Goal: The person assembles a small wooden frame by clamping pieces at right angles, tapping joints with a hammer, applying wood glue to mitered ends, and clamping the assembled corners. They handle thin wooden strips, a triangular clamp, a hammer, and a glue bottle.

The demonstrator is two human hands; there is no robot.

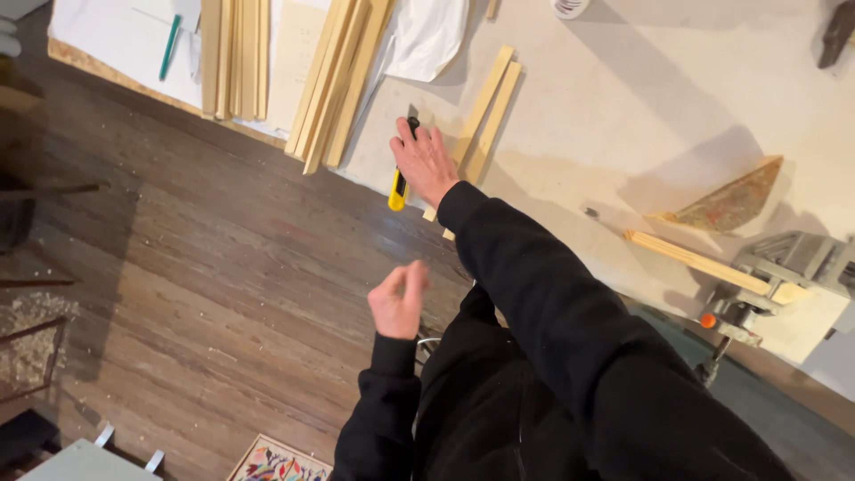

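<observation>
- My right hand (426, 163) lies flat on the knife (401, 169), fingers spread over its black upper end; it presses rather than wraps, so the hand is open on it.
- The knife, yellow with a black tip, lies on the bench (623, 107) close to its near edge, and its yellow tail sticks out below my palm.
- My left hand (397, 301) hangs in the air over the floor (205, 267), well short of the knife, fingers loosely curled, holding nothing.
- Two short slats (485, 111) lie just right of the knife, under my wrist at their lower ends.
- A bundle of long slats (338, 80) lies just left of the knife, tilted the same way.
- Far right of the knife, a strip (695, 260) sits in a vise (775, 276) at the bench edge, with a wedge (730, 200) just above it.
- A green pen (169, 46) lies well left of the knife, on white paper (125, 44).
</observation>
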